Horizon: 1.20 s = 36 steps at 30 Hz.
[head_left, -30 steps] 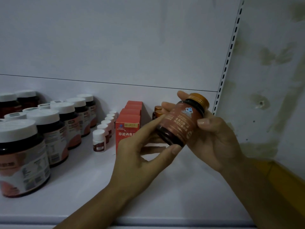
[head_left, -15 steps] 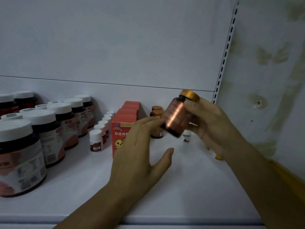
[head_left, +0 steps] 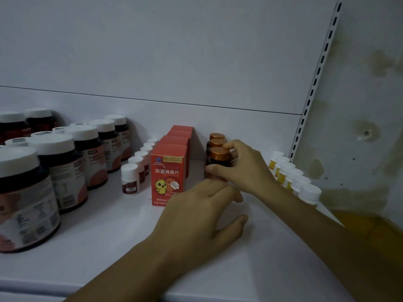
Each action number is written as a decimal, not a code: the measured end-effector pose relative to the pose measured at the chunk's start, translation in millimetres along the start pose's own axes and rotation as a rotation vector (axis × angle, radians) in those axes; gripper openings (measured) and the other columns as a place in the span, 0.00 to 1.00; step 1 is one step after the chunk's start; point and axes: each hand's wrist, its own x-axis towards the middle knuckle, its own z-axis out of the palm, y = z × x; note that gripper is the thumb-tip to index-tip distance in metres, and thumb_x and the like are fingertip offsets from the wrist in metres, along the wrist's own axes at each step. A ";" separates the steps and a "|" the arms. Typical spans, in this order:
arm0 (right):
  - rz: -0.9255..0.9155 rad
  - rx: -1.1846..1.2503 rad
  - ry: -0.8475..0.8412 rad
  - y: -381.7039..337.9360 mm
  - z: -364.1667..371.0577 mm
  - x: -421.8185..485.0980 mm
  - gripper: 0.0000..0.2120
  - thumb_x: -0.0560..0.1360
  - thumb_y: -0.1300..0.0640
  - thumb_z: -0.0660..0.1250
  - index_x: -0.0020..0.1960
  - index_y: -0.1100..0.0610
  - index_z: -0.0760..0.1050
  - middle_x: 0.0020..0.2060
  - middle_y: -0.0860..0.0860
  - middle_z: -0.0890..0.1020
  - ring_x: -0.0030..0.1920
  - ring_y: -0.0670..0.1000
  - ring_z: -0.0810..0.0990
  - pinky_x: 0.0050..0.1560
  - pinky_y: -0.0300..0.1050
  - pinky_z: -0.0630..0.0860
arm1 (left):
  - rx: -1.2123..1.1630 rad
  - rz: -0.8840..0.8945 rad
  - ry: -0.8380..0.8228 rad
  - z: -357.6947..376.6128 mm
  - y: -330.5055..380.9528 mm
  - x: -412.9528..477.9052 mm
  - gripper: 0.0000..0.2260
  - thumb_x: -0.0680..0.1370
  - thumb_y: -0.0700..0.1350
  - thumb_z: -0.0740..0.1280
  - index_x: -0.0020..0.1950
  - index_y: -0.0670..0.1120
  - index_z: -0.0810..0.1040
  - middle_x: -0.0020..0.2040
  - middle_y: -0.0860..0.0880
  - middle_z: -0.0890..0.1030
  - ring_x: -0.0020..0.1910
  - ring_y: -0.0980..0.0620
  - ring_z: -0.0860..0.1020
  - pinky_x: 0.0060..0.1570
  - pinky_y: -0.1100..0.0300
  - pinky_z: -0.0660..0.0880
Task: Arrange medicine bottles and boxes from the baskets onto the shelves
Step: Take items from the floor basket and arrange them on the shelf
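Note:
A dark amber bottle with a copper cap stands upright on the white shelf, at the front of a short row of like bottles. My right hand wraps around it, thumb on its front and fingers over the cap. My left hand hovers just below and in front of the bottle, fingers spread, holding nothing; its fingertips hide the bottle's base.
A row of red boxes stands just left of the bottle. Small white-capped bottles and large dark jars fill the left. Yellow-labelled white bottles line the right edge by the slotted upright.
The bottle went from tilted in both hands to upright on the shelf in front of the copper-capped row. My left hand let go and opened.

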 end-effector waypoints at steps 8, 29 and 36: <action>0.110 -0.163 0.085 -16.5 -36.3 34.5 0.28 0.70 0.33 0.66 0.58 0.52 0.71 0.49 0.49 0.77 0.48 0.50 0.77 0.49 0.50 0.77 | -0.060 -0.012 0.072 -3.5 2.2 -0.6 0.13 0.77 0.57 0.60 0.54 0.53 0.78 0.51 0.58 0.79 0.47 0.62 0.74 0.38 0.65 0.75; -0.032 -0.438 0.121 -94.6 -86.5 64.6 0.13 0.69 0.53 0.72 0.47 0.61 0.77 0.42 0.55 0.82 0.41 0.54 0.82 0.39 0.45 0.78 | -0.149 0.137 0.113 -11.8 2.1 -4.2 0.09 0.77 0.53 0.63 0.52 0.51 0.79 0.41 0.59 0.80 0.40 0.63 0.77 0.36 0.67 0.75; -0.362 0.315 0.398 -83.1 -89.2 -16.3 0.04 0.75 0.59 0.69 0.49 0.54 0.75 0.42 0.47 0.80 0.42 0.43 0.80 0.42 0.37 0.78 | -0.239 0.123 0.471 -20.6 2.9 -4.5 0.02 0.75 0.45 0.64 0.46 0.51 0.76 0.38 0.57 0.79 0.36 0.61 0.76 0.34 0.63 0.74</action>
